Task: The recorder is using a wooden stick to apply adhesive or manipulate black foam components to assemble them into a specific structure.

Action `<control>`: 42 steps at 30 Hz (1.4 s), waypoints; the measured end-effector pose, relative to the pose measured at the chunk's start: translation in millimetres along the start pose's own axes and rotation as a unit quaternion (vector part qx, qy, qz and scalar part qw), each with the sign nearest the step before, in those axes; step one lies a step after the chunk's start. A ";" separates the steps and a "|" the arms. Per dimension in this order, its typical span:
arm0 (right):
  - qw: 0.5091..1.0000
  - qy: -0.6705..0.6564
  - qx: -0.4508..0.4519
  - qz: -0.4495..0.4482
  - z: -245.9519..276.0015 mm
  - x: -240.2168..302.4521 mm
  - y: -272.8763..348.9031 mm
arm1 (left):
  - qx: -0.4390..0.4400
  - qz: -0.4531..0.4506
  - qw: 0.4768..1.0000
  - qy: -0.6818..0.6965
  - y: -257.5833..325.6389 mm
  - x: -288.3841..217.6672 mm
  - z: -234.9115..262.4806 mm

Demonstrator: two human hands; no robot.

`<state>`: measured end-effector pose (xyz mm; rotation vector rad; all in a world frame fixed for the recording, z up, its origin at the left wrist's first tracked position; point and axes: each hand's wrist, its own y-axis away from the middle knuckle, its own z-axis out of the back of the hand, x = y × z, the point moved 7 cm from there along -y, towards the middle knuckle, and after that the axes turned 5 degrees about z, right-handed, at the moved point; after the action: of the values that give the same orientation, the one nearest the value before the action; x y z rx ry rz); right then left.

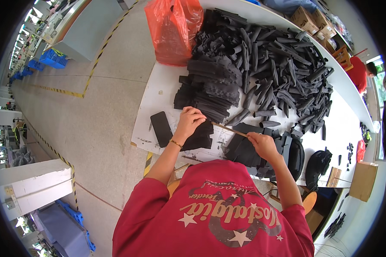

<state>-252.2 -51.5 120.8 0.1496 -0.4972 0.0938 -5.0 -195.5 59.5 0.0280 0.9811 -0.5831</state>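
My left hand is closed in a pinch at the top of a black fabric piece near the table's front edge. My right hand grips a thin brown stick. The stick slants up to the left, its far end close to my left fingertips at the black piece. Just beyond my left hand lie stacked black strips in overlapping rows. Flat black pieces are spread below and beside my right hand. Fine detail at the stick's far end is too small to make out.
A black phone lies left of my left hand. A big heap of rolled black pieces covers the table's far right. An orange-red plastic bag stands at the far left corner. A cardboard box and a person in red are at right.
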 end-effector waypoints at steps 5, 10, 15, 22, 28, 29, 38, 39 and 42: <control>1.000 -0.004 0.019 0.020 -30.6 11.6 -16.3 | 0.008 -0.065 0.998 -0.009 -3.8 -33.3 -16.2; 0.941 -0.330 -0.047 -0.052 -61.7 23.1 -30.1 | -0.192 -0.099 0.976 -0.005 -1.5 -107.4 17.3; 0.951 -0.305 -0.016 -0.054 -88.7 54.0 -31.3 | -0.152 0.309 0.675 0.652 38.3 -0.4 -53.7; 0.947 -0.255 -0.172 -0.089 -89.3 63.9 -46.5 | -0.128 0.351 0.555 0.743 33.7 -38.5 -89.5; 0.932 -0.285 -0.211 -0.082 -75.8 59.7 -46.4 | -0.096 0.332 0.605 0.717 15.8 -35.2 -69.8; 0.935 -0.280 -0.198 -0.092 -75.4 59.5 -44.6 | -0.086 0.330 0.594 0.728 9.6 -33.1 -64.2; 0.925 -0.306 -0.190 -0.118 -74.4 62.6 -38.2 | -0.139 0.344 0.570 0.733 -8.7 -36.6 -71.4; 0.925 -0.305 -0.191 -0.121 -77.2 59.3 -35.3 | -0.160 0.353 0.573 0.723 -10.8 -40.1 -67.3; 0.941 -0.277 -0.146 -0.129 -89.2 54.7 -24.1 | -0.185 0.367 0.592 0.693 -16.8 -31.4 -56.9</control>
<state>-159.6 -57.5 66.8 -0.0565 -1.0409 -0.2892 -70.2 -179.7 55.8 0.5750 2.4240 0.6454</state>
